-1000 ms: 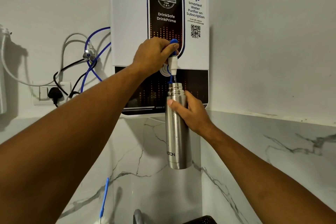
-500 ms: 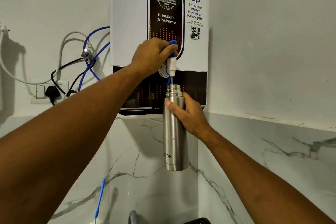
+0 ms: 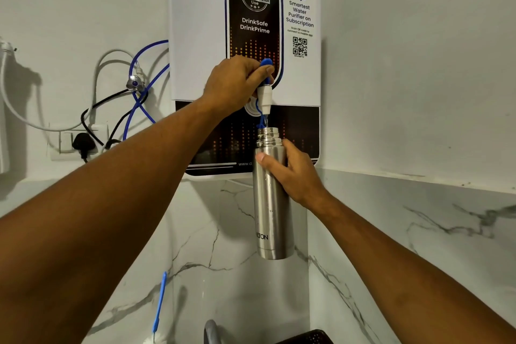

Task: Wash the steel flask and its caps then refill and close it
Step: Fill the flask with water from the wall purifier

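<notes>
1. Below the water purifier [image 3: 195,36] and to its left, nearest the camera, a thin blue stick [image 3: 159,301] stood against the marble wall [image 3: 418,232].
2. Directly below the purifier, at the frame's bottom edge, a curved metal spout [image 3: 211,331] and the corner of a black perforated basket [image 3: 307,337] were partly visible.
3. The steel flask [image 3: 272,218] was held upright and uncapped in the air. Its open mouth sat just under the white tap [image 3: 264,98] at the purifier's lower front. A thin stream of water appeared to run from the nozzle into the mouth.
4. The right hand [image 3: 296,173] gripped the flask's upper body below the threaded neck. The thumb lay across the front and the fingers were wrapped round the far side.
5. The left hand [image 3: 234,84] was at the tap, with its fingers curled round the blue lever [image 3: 266,63] on top.
6. The purifier was mounted on the wall above the marble.
7. To the purifier's left, blue hoses [image 3: 145,47] and a black cable looped along the wall, and a black plug [image 3: 82,142] sat in a white socket.
</notes>
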The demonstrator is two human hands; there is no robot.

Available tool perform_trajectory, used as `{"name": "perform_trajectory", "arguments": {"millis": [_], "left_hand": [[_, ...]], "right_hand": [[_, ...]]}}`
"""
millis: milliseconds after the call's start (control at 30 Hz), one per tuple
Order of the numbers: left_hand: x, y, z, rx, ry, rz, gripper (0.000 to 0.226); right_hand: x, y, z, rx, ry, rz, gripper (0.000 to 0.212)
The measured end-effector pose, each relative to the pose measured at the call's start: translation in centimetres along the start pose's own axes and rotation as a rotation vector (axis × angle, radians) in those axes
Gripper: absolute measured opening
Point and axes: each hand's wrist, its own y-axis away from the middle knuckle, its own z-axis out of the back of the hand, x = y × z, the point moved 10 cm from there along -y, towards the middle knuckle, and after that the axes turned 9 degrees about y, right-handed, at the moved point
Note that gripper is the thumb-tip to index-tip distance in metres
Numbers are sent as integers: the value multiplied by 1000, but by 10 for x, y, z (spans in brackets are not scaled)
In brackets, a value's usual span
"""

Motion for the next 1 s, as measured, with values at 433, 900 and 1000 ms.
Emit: {"name": "perform_trajectory", "arguments": {"millis": [433,900,1000], "left_hand": [[-1,0,0,5,-1,6,41],[-1,0,0,1,-17,8,41],[-2,0,0,4,-18,8,42]], "right_hand": [[-1,0,0,1,-1,-2,69],[-1,1,0,0,6,5,69],[0,1,0,-5,3,9,67]]}}
